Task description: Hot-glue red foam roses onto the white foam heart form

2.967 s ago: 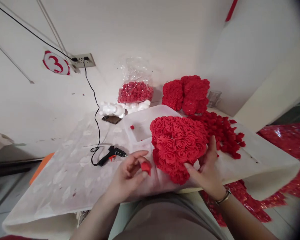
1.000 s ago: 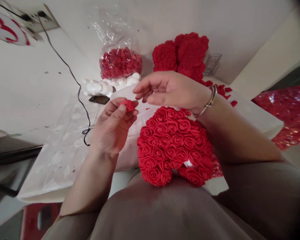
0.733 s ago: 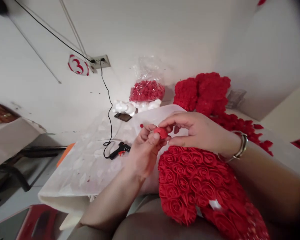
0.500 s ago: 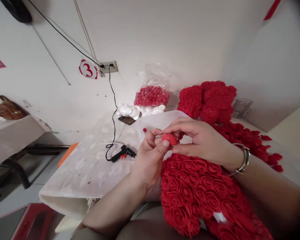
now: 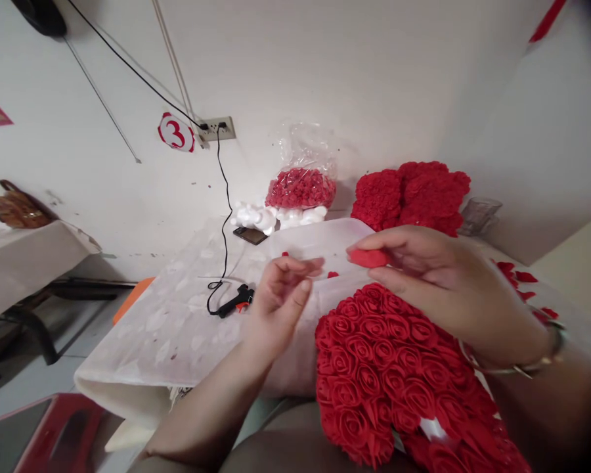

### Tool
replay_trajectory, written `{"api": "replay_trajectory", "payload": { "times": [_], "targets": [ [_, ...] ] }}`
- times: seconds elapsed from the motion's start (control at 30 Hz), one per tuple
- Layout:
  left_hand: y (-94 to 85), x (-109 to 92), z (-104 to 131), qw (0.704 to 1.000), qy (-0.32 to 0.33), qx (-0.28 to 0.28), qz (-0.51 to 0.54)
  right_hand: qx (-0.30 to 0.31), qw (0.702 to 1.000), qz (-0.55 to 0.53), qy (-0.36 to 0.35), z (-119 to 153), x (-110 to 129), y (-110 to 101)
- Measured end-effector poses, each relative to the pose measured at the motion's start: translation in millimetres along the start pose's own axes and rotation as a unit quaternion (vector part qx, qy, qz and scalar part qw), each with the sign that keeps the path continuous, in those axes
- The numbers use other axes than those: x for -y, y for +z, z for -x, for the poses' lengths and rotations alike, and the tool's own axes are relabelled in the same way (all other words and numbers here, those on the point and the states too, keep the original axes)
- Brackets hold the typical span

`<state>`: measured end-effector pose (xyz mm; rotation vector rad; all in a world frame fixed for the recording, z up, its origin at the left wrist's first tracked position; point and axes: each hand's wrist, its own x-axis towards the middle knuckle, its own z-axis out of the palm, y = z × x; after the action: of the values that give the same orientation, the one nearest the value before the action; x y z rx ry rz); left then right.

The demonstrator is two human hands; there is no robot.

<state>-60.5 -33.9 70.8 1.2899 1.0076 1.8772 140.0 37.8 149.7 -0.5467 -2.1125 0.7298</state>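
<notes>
Between the thumb and fingers of my right hand (image 5: 423, 276) is a red foam petal piece (image 5: 368, 257), folded or stacked; I cannot tell which. My left hand (image 5: 280, 302) is apart from it, thumb and fingers spread with nothing between them. Below both hands, on my lap, rests a form covered in red foam roses (image 5: 384, 368), with a small white patch (image 5: 432, 429) showing among them. A black hot glue gun (image 5: 234, 302) lies on the table just left of my left hand, its nozzle hidden behind the hand.
A cloth-covered table (image 5: 142, 341) stands against the wall. At its back are a clear bag of small red flowers (image 5: 303, 189), white foam shapes (image 5: 253, 215), a phone (image 5: 250, 235), a finished-looking red rose figure (image 5: 414, 197) and a glass (image 5: 480, 215). Loose red petals (image 5: 525, 277) lie right.
My hands have separated. The right hand has moved right and nearer with the red petal piece; the left hand has let go of it and shifted slightly left, its fingers opening.
</notes>
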Motion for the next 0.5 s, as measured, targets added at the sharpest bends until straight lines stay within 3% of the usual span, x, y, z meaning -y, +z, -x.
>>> {"api": "replay_trajectory", "payload": {
  "times": [0.07, 0.1, 0.2, 0.27, 0.37, 0.5],
  "targets": [
    [-36.2, 6.9, -2.7, 0.978, -0.001, -0.043, -0.205, -0.037, 0.997, 0.060, -0.012, 13.8, 7.9, -6.7],
    [-56.2, 10.7, -4.1, 0.931, -0.038, -0.046, -0.360, -0.036, 0.995, 0.088, -0.029, 20.8, 11.2, -9.0],
    [-111.7, 22.7, -6.2, 0.855, -0.117, -0.041, -0.504, 0.020, 0.989, 0.128, -0.077, 38.5, 16.2, -9.7],
    [-137.6, 31.3, -5.6, 0.814, -0.165, -0.010, -0.558, 0.073, 0.983, 0.140, -0.095, 45.8, 15.5, -5.4],
    [-158.4, 44.5, -4.4, 0.755, -0.226, 0.048, -0.614, 0.091, 0.981, 0.145, -0.091, 50.1, 11.3, 3.7],
    [-171.7, 58.3, -8.1, 0.696, -0.261, 0.102, -0.662, 0.086, 0.987, 0.112, -0.076, 48.7, 3.8, 10.3]
  ]
}}
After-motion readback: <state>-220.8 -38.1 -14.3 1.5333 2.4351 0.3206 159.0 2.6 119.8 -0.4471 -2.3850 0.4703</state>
